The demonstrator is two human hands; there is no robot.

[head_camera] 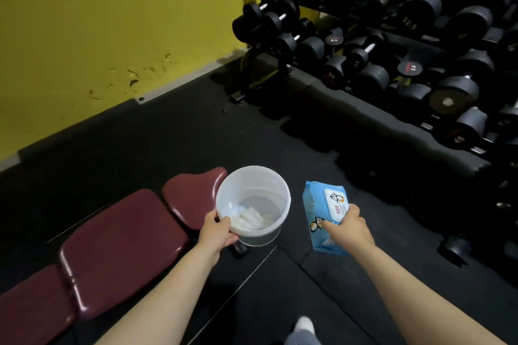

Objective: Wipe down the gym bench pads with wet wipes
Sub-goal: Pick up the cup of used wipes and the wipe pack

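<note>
Left hand [217,228] pinches the near rim of a translucent white bucket [253,204], thumb over the lip, fingers curled under the outer wall. Crumpled white wipes [252,218] sit at the bottom. Right hand [349,228] grips a blue wet wipes pack [325,214] from the near side, fingers wrapped over its flap label; pack hangs roughly upright, long axis near-vertical in view.

Bench pads [120,249] lie to the left of and below both hands, maroon, three segments showing, long axis running from lower left up toward the bucket. The far, narrow pad end sits just behind the bucket's left wall; cannot tell if they touch. Left hand is nearer the pads; right is well apart, over black floor [280,134].

Both arms extended forward, forearms converging slightly. Judgement: neither hand is free, so something likely gets set down before a wipe is pulled.

Dumbbell rack [392,36] far right, yellow wall [112,22] left.
</note>
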